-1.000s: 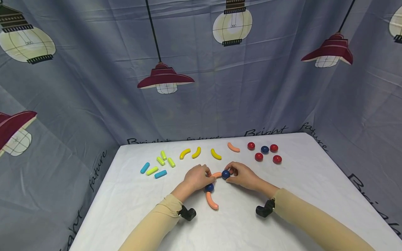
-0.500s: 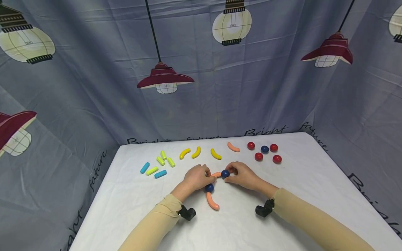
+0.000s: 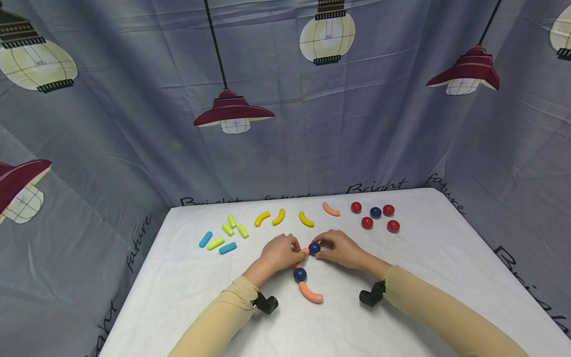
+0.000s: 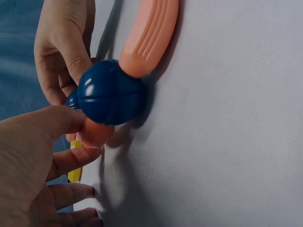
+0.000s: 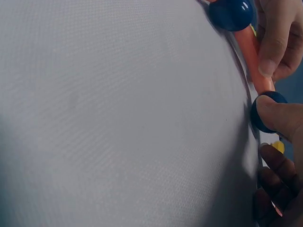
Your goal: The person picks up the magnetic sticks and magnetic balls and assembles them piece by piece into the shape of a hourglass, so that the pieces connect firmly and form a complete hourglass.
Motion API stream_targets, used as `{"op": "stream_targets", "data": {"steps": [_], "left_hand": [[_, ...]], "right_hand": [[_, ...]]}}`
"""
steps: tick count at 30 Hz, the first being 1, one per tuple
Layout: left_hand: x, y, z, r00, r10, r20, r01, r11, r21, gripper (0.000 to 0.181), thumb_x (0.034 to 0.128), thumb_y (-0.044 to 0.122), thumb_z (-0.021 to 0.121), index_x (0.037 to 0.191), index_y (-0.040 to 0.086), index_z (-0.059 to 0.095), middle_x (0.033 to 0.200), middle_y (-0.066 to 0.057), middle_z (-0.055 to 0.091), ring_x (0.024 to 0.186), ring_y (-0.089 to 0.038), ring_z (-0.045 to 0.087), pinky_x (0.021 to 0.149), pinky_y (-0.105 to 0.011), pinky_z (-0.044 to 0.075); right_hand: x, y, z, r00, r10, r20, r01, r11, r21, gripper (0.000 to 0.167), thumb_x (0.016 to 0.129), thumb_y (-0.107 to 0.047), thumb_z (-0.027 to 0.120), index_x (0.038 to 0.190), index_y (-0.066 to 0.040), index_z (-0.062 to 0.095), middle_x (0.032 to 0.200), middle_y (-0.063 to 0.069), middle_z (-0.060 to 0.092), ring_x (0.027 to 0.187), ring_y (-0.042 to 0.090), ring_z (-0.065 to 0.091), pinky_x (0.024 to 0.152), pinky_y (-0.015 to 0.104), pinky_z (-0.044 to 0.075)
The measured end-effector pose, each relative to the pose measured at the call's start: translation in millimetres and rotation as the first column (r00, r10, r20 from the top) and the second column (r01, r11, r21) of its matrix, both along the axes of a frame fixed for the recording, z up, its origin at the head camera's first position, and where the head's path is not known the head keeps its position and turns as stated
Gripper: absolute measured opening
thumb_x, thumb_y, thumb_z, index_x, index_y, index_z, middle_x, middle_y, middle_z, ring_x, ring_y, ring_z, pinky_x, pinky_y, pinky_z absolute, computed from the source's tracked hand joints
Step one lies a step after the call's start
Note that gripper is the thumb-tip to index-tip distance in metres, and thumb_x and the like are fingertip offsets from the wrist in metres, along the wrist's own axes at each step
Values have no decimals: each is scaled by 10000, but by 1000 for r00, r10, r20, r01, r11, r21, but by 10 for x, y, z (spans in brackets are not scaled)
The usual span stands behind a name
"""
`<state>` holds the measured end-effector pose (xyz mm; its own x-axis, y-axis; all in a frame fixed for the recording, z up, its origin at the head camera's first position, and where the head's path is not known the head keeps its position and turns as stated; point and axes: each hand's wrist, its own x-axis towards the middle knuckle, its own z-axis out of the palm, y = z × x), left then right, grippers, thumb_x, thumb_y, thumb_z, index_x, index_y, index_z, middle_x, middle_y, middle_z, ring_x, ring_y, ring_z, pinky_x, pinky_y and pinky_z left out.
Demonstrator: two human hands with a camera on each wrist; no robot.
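Note:
My left hand (image 3: pixel 282 252) pinches the upper orange curved piece (image 5: pixel 254 59) between thumb and fingers. A blue ball (image 3: pixel 300 274) joins that piece's lower end to another orange curved piece (image 3: pixel 311 293), which lies on the cloth and bends to the right. At the upper piece's right end, my right hand (image 3: pixel 341 249) pinches a second blue ball (image 3: pixel 314 248), its thumb across the ball in the right wrist view. Ball and piece touch there. In the left wrist view the first blue ball (image 4: pixel 111 92) stands just beside my left thumb.
Yellow-green sticks (image 3: pixel 216 243) and blue sticks (image 3: pixel 228 248) lie at the left. Behind my hands are yellow curved pieces (image 3: pixel 306 219) and an orange one (image 3: pixel 331 209). Several red balls (image 3: pixel 367 222) surround a blue ball (image 3: pixel 375 212) at the back right of the white table (image 3: pixel 428 297).
My right hand and its blue ball have moved slightly left. The lower blue ball has shifted down and right, and the lower orange piece has swung to the right. My left hand stays in place.

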<state>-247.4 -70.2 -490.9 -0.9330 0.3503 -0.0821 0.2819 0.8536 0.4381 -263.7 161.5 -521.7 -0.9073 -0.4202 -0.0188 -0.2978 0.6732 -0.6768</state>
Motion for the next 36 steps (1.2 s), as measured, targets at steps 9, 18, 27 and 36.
{"op": "stream_targets", "data": {"steps": [9,18,27,36], "left_hand": [[-2,4,-2,1000,-8,-13,8,1000,-16,234,887,422,745,839,196,708,1194,-76,712,1154,-261,632,858,-382,526],[-11,7,-7,1000,-11,-11,11,1000,-16,218,885,402,749,832,195,705,968,16,676,856,-162,585,703,-316,473],[-19,4,-24,1000,-5,-5,5,1000,-23,247,894,440,738,836,205,689,1098,-18,701,956,-185,617,768,-338,499],[-7,5,-14,1000,-3,5,3,1000,-9,239,902,429,737,828,208,684,1295,-87,681,1275,-284,578,966,-408,506]], "right_hand": [[-14,-34,-10,1000,-8,6,8,1000,17,383,881,-312,828,1243,-262,714,1065,-109,632,1015,142,540,916,384,476],[-115,28,32,1000,-9,17,9,1000,-19,308,930,-129,731,1236,-152,712,1028,-48,645,942,157,564,868,372,495],[-352,133,105,977,-187,-104,191,981,32,265,977,-155,663,1234,-126,721,1113,41,671,1013,240,581,905,438,505],[-557,177,126,953,-252,-171,269,959,86,372,990,-189,624,1350,-105,660,1416,142,563,1348,344,472,1112,557,379]]}}
